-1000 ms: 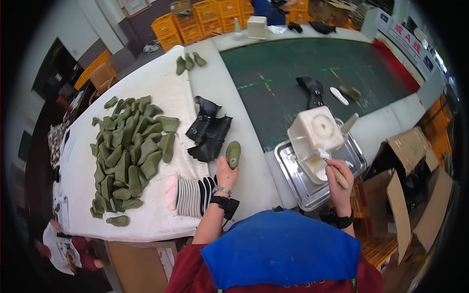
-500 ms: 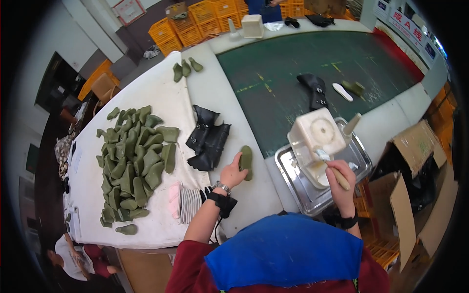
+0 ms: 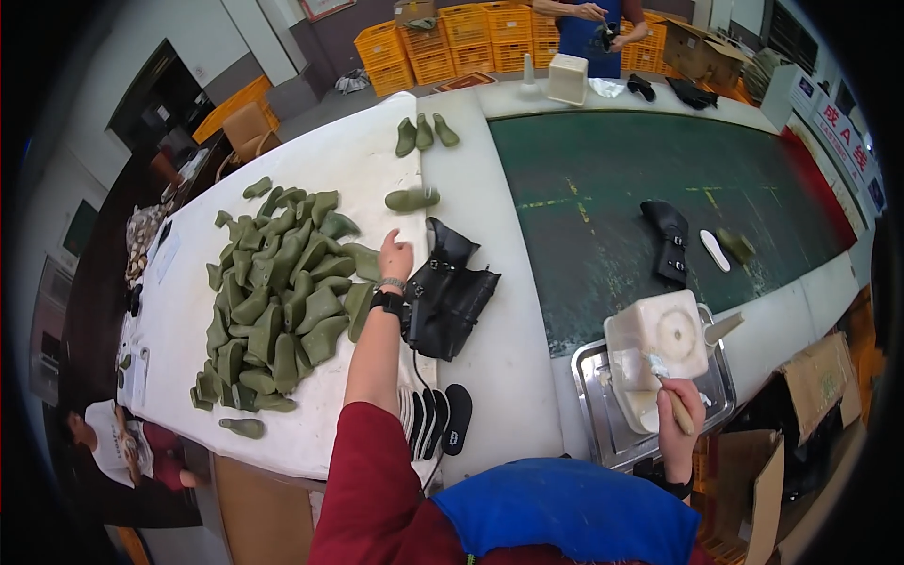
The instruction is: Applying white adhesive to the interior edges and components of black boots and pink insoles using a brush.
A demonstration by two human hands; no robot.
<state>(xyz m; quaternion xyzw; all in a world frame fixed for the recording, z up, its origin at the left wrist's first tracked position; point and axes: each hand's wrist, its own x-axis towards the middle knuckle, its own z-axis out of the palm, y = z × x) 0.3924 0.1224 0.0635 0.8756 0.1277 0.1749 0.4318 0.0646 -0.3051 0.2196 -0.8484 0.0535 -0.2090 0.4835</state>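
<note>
Shoe last [image 3: 411,200], one, blurred, on tabletop [image 3: 516,348] just beyond left hand [image 3: 396,256], fingers loosely spread, empty; right hand [image 3: 682,444] fingers wrap one brush [image 3: 675,409], bristles indistinct; three lasts [image 3: 424,131] farther; pile [image 3: 282,282] overlaps, uncountable.

Green lasts [image 3: 285,353] logged as matt, smooth plastic. Black boots [image 3: 441,306] seen as leather-like, faintly glossy. Tray [image 3: 590,400] tagged shiny metal; tub [image 3: 645,330] marked milky plastic; brush [image 3: 682,416] handle read as pale, wood-like. Tabletop [image 3: 518,292] smooth, part-covered by matt white cloth [image 3: 330,184]. Green surface [image 3: 603,179] scuffed.
</note>
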